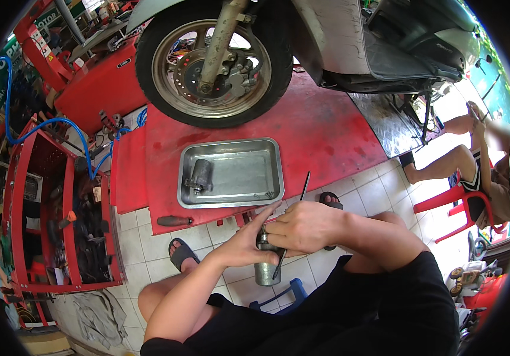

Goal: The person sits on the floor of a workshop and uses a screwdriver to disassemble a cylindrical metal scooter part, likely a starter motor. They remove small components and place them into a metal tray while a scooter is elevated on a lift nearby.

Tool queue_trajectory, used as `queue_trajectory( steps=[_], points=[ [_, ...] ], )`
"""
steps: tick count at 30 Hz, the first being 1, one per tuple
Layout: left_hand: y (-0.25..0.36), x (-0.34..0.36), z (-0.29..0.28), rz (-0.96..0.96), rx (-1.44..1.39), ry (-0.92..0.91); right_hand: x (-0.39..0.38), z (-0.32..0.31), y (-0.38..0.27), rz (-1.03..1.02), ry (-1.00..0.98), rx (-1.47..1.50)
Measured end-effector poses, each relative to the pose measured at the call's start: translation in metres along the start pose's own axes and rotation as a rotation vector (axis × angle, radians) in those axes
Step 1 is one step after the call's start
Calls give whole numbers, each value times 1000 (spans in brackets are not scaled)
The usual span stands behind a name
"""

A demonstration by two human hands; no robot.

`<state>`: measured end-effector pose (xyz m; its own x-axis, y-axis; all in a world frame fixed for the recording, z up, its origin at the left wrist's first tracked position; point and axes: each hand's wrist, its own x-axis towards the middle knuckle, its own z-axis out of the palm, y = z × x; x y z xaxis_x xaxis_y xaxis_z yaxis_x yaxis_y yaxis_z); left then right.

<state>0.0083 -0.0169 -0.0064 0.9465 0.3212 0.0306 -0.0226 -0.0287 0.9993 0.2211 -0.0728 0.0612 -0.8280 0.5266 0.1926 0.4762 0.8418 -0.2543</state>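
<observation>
My left hand (pixel 248 244) is wrapped round the upper end of a metal cylinder (pixel 268 274), which looks like a small motor housing, held upright between my knees. My right hand (pixel 308 226) is closed at the top of the cylinder, close against my left fingers. A thin dark rod (pixel 305 185) passes through my right hand, its upper end sticking out above and its lower end beside the cylinder. My fingers hide the cylinder's top. In a metal tray (pixel 231 206) in front of me lies a grey starter motor (pixel 200 175), with a few small screws (pixel 263 194) at the right corner.
The tray stands on a red lift platform (pixel 326 136), with a dark-handled tool (pixel 175 221) at its near edge. A scooter's front wheel (pixel 160 101) rests behind it. On the left is a red tool cart (pixel 74 237); at right a person sits on a red chair (pixel 465 199).
</observation>
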Motion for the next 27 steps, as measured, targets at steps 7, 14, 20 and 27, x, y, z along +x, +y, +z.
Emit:
queue_trajectory(
  steps=[7, 14, 20, 27],
  points=[
    [-26, -8, 14, -134, -616, 304, 6, -13, 25, 201, 159, 252],
    [2, -14, -1, -129, -1124, 471, -2, 19, 86, 664, 199, 76],
    [34, -37, -38, 22, -1154, 736, 10, 69, 115, 730, -159, -72],
    [46, -41, -46, -35, -1243, 918, 41, 97, 120, 645, -294, -58]
  ],
)
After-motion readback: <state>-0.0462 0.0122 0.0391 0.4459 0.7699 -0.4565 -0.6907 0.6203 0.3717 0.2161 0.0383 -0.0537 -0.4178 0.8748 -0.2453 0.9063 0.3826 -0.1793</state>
